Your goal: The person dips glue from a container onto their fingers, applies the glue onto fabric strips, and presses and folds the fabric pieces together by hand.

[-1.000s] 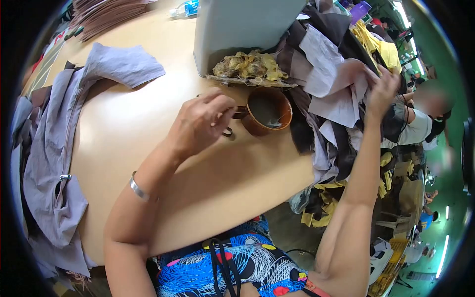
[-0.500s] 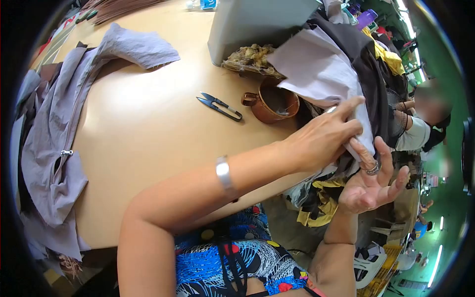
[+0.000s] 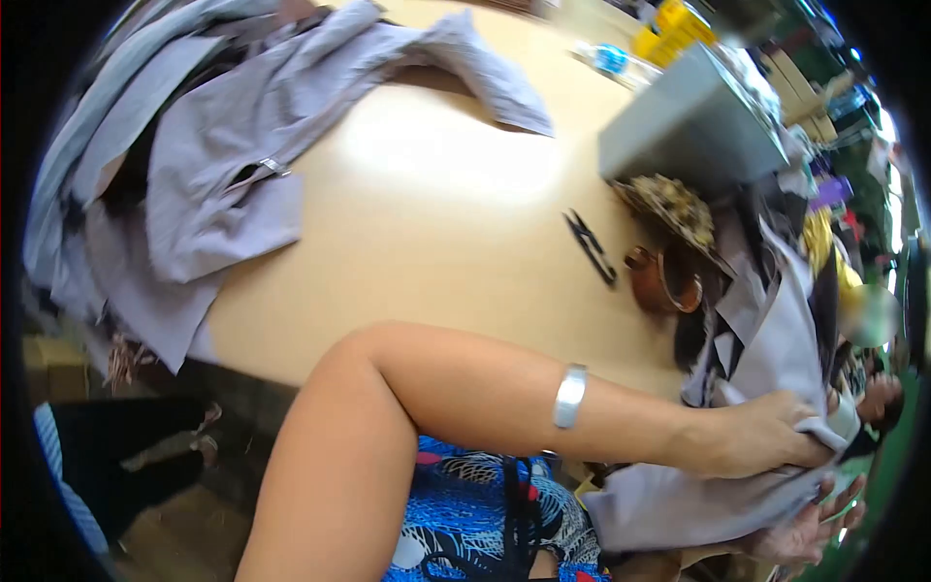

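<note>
At the right, my left hand [image 3: 761, 436], with a metal band on its forearm, has its fingers curled onto a grey cloth piece [image 3: 689, 509]. The cloth hangs over my lap side and continues up to the pile at the table's right edge. Below it, my right hand [image 3: 815, 529] is palm up with fingers spread, partly hidden behind the cloth and a little blurred. On the table nearby are a brown mug [image 3: 664, 279] and small black thread snips [image 3: 590, 247].
A grey garment with a zipper [image 3: 233, 175] lies at the left over more cloth [image 3: 145, 262]. A grey metal box [image 3: 684, 116] stands at the back right beside a tray of tangled scraps [image 3: 669, 209]. Another person [image 3: 878, 403] sits beyond the right edge.
My view has swung right, so the table things appear further over. My left hand has drawn the cloth toward me and down, and it now drapes over my right wrist.
</note>
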Demonstrator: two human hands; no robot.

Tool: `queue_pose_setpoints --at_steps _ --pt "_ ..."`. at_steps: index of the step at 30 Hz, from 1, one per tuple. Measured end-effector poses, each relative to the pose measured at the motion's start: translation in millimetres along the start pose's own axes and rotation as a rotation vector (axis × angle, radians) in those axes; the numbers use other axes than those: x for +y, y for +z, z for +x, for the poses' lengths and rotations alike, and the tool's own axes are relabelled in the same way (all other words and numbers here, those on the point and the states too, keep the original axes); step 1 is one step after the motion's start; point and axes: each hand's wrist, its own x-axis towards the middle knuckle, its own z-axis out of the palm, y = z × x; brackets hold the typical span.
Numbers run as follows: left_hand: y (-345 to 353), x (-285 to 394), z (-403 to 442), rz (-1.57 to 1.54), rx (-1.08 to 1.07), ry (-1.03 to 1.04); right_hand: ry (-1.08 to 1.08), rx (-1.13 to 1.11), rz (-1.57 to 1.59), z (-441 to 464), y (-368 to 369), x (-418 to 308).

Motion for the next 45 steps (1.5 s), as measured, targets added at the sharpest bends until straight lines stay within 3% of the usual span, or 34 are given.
queue_pose_setpoints --at_steps 1,2,4,6,8,11,14,16,17,18,20,22,24,26,27,30,32,33,34,35,38,42,44,45 --pt "-3.6 -0.8 -10.8 -0.224 0.04 -0.07 0.031 -0.053 0.141 -4.0 2.6 4.7" --pt "-19.2 -0.2 -27.5 -0.072 0.009 -0.063 0.042 -0.139 0.392 -17.8 3.3 16.2" --pt "-37.9 55.3 -73.6 0.204 0.068 -0.317 0.149 -0.205 0.35 -53.9 25.8 20.4" --pt "-51.9 114.8 -116.8 0.315 0.305 -0.668 0.313 -0.288 0.292 -85.9 56.5 21.9" --pt "-54.4 159.4 -163.0 0.383 0.586 -0.542 0.488 -0.478 0.343 -110.9 77.9 28.6" --pt "-85.4 207.2 -220.3 0.854 0.634 -0.189 0.515 -0.718 0.551 -147.4 125.1 40.6" --pt "-79.3 236.9 -240.8 1.505 0.611 -0.308 0.689 -0.887 0.612 -178.5 159.7 46.9" --pt "-80.2 256.4 -243.9 1.388 0.916 -0.235 0.759 -0.93 0.577 -190.7 170.1 49.8" --pt "-81.9 269.7 -241.2 1.38 0.917 -0.249 0.793 -0.956 0.559 -195.5 173.8 50.4" --pt "-110.2 278.1 -252.7 1.237 0.86 -0.128 0.785 -0.934 0.57 -198.7 173.5 52.5" --pt "-146.0 291.8 -250.7 1.242 0.854 0.015 0.751 -0.881 0.628 -204.9 173.2 61.3" --pt "-179.3 304.9 -242.2 1.761 0.831 -0.169 0.785 -0.848 0.654 -204.8 174.3 61.2" --pt "-214.4 283.9 -243.1 2.634 0.654 -0.677 0.786 -0.874 0.632 -204.2 173.0 61.9" --pt "-213.0 275.3 -229.4 2.47 0.885 -0.941 0.804 -0.87 0.632 -205.3 171.3 64.1" --pt "-215.7 277.8 -230.5 2.541 0.896 -0.747 0.83 -0.867 0.603 -202.4 171.7 60.4" --pt "-210.9 294.7 -223.2 2.475 0.957 -0.587 0.829 -0.859 0.619 -206.3 171.3 65.6" --pt "-201.3 329.5 -208.7 2.536 0.821 -0.382 0.849 -0.861 0.588 -205.5 171.4 63.3" --pt "-210.8 370.0 -209.5 2.668 0.55 -0.209 0.866 -0.864 0.579 -204.4 171.0 63.6" --pt "-178.8 398.7 -189.0 2.334 0.803 -0.423 0.883 -0.865 0.57 -204.5 170.7 64.5" --pt "-161.6 425.3 -183.1 2.257 0.884 -0.375 0.889 -0.853 0.57 -205.7 169.5 65.7" --pt "-109.2 515.8 -197.5 2.319 1.086 0.129 0.907 -0.817 0.578 -210.1 169.0 69.3" --pt "-63.1 620.6 -299.1 2.372 1.504 0.88 0.962 -0.781 0.556 -210.6 168.7 68.8" --pt "-59.1 654.8 -370.0 2.327 1.733 1.127 0.971 -0.777 0.522 -208.7 170.7 65.0" --pt "-65.1 667.5 -408.1 2.292 1.862 1.134 0.983 -0.77 0.523 -210.8 169.4 67.8"
